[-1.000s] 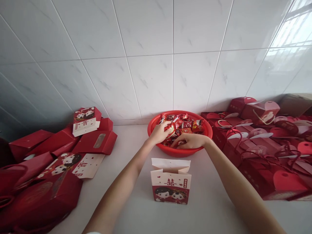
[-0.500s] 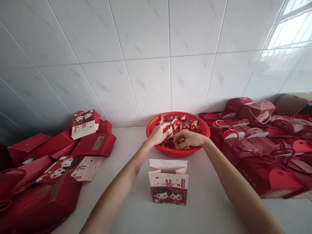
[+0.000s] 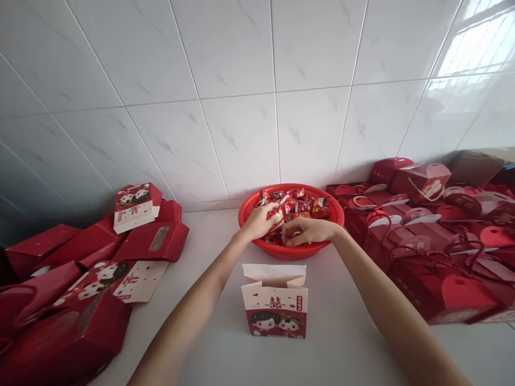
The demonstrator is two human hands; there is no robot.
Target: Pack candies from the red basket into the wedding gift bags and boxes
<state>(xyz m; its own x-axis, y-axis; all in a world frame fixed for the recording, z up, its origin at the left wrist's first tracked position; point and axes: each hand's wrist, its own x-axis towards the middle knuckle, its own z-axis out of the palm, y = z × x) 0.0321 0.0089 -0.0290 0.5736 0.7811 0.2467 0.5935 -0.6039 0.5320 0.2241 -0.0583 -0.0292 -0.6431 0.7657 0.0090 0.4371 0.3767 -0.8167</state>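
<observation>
A round red plastic basket [image 3: 246, 222] stands against the wall, filled with wrapped candies [image 3: 321, 207]. At its left side, my left hand [image 3: 259, 221] is closed around red-wrapped candy [image 3: 285, 206]. My right hand [image 3: 310, 231] reaches into the front of the basket with curled fingers; whatever its fingertips hold is hidden among the candies. In front of the basket stands an upright paper gift box [image 3: 274, 311], open at the top, cream above and red below, printed with two cartoon figures.
Red gift boxes, some lying flat or tilted, are heaped on the left [image 3: 153, 241]. Rows of red handled boxes [image 3: 438, 289] crowd the right side of the white table [image 3: 209, 343]. A tiled wall [image 3: 241, 139] rises behind.
My right hand has shifted slightly left within the basket, its fingers still curled. My left hand keeps its hold on the candy. The whole view has moved a little.
</observation>
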